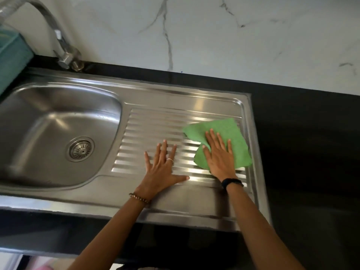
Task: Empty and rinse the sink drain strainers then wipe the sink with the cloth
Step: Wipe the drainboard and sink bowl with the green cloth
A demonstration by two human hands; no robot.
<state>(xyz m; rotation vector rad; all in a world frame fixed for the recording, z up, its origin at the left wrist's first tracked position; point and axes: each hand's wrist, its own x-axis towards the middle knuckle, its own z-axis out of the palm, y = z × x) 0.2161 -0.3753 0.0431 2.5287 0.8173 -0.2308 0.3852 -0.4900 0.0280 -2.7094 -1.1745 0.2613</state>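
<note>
Even, moderately bright daylight-like light, seemingly from upper right. Strong glare streaks on the steel drainboard (155,133) ridges, brightest near the left hand (161,170) thumb and by the back rim. Sink basin (48,123) shows soft reflections, left edge smeared by motion blur. Faucet (58,36) and teal object (11,57) top left are blurred (also stretched by wide-angle distortion). Black countertop (311,143) is dark, almost no detail. Soft shadows under both forearms. Overall slightly soft, compression haze; marble wall (214,36) washed pale.
</note>
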